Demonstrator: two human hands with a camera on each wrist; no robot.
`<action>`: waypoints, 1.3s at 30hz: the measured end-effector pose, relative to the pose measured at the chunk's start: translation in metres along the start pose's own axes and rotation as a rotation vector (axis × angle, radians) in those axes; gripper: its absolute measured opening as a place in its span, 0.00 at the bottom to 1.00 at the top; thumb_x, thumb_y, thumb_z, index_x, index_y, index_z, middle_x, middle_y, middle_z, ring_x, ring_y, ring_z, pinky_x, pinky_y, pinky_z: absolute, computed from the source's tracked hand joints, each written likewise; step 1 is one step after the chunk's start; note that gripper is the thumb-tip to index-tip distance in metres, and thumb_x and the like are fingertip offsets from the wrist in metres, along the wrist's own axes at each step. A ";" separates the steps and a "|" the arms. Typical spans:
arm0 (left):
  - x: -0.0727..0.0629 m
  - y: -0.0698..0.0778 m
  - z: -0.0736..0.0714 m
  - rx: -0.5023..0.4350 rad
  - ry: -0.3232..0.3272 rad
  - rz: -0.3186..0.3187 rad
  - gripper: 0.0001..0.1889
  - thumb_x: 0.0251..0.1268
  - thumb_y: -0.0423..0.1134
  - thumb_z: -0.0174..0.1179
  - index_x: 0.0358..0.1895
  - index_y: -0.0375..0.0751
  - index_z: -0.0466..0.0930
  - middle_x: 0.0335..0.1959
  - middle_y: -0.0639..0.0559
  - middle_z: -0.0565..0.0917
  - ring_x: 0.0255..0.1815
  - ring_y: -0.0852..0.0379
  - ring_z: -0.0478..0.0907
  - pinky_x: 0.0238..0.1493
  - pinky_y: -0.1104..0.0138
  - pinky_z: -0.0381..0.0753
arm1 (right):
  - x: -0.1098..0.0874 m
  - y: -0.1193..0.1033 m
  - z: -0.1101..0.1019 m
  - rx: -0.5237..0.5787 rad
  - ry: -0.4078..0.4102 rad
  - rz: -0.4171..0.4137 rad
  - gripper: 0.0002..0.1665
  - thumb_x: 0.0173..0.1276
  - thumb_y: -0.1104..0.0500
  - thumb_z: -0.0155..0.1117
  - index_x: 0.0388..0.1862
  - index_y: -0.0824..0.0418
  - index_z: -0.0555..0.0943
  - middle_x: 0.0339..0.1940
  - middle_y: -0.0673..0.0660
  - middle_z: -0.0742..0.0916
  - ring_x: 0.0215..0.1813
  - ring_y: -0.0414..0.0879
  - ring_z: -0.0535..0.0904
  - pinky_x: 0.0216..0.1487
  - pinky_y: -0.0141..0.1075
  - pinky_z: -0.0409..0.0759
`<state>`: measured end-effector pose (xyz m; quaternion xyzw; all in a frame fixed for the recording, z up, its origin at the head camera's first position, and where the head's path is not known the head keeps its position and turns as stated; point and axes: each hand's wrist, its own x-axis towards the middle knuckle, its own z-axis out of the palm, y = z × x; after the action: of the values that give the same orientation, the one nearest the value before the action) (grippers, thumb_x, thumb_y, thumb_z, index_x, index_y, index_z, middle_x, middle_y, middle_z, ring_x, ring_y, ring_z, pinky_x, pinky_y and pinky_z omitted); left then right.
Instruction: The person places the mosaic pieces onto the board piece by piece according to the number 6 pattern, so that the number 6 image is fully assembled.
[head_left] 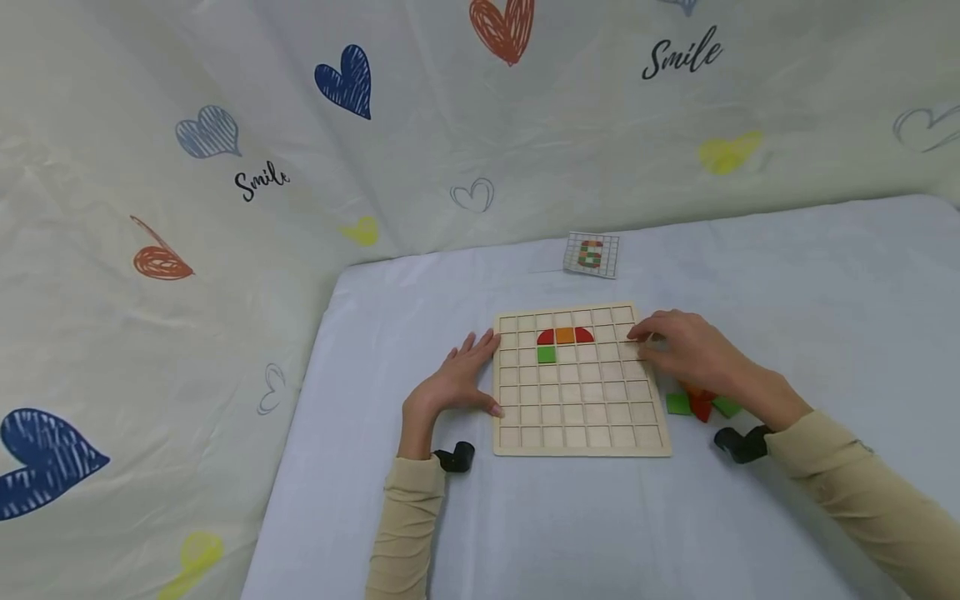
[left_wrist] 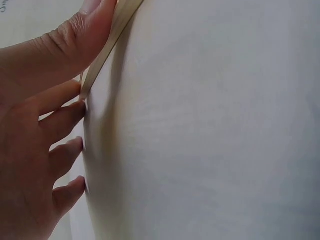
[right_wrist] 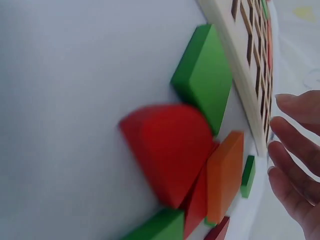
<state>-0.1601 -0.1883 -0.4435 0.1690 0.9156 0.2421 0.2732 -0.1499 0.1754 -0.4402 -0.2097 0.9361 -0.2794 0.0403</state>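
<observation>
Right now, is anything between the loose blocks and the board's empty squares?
No visible obstacle. The loose blocks lie just off the right side of the board; only the right hand, at that edge, partly covers them in the head view.

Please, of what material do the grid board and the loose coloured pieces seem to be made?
Grid board: probably wood, pale and rather matt; its bare edge has a light tan colour.

Loose coloured pieces: perhaps painted wood, though plastic is possible; faces and sides look smooth and evenly coloured, but blur hides any grain.
</observation>
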 end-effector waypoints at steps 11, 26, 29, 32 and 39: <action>-0.001 -0.001 -0.001 -0.023 0.004 0.021 0.63 0.51 0.44 0.81 0.85 0.46 0.45 0.87 0.53 0.43 0.87 0.48 0.31 0.86 0.50 0.35 | -0.012 0.019 -0.007 -0.028 0.007 0.049 0.14 0.65 0.66 0.71 0.49 0.69 0.88 0.44 0.61 0.90 0.47 0.56 0.83 0.50 0.54 0.84; 0.001 -0.003 0.001 -0.005 0.004 0.010 0.63 0.52 0.45 0.81 0.85 0.48 0.44 0.87 0.54 0.42 0.87 0.50 0.31 0.86 0.52 0.35 | -0.050 0.038 -0.014 0.021 -0.013 -0.059 0.15 0.57 0.64 0.80 0.45 0.58 0.90 0.40 0.45 0.88 0.38 0.36 0.78 0.37 0.30 0.82; 0.001 -0.002 0.001 -0.006 0.005 0.004 0.63 0.52 0.45 0.81 0.85 0.48 0.44 0.87 0.55 0.42 0.87 0.51 0.31 0.86 0.52 0.34 | -0.053 0.039 -0.014 0.045 -0.059 -0.046 0.17 0.57 0.62 0.81 0.46 0.59 0.90 0.41 0.45 0.87 0.38 0.34 0.76 0.36 0.29 0.79; 0.001 -0.002 0.001 -0.013 0.008 0.002 0.63 0.51 0.44 0.81 0.85 0.48 0.44 0.87 0.54 0.43 0.87 0.50 0.31 0.86 0.52 0.34 | -0.053 0.040 -0.014 0.035 -0.085 -0.051 0.17 0.56 0.63 0.81 0.46 0.59 0.90 0.40 0.45 0.86 0.38 0.35 0.75 0.36 0.30 0.79; 0.001 -0.002 0.002 -0.005 0.009 0.001 0.62 0.52 0.44 0.81 0.85 0.48 0.44 0.87 0.55 0.43 0.87 0.51 0.30 0.86 0.53 0.34 | -0.053 0.044 -0.013 0.001 -0.078 -0.083 0.15 0.56 0.63 0.81 0.43 0.56 0.90 0.39 0.44 0.84 0.40 0.39 0.77 0.40 0.32 0.82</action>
<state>-0.1605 -0.1885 -0.4464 0.1675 0.9160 0.2453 0.2695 -0.1205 0.2367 -0.4552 -0.2592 0.9242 -0.2729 0.0650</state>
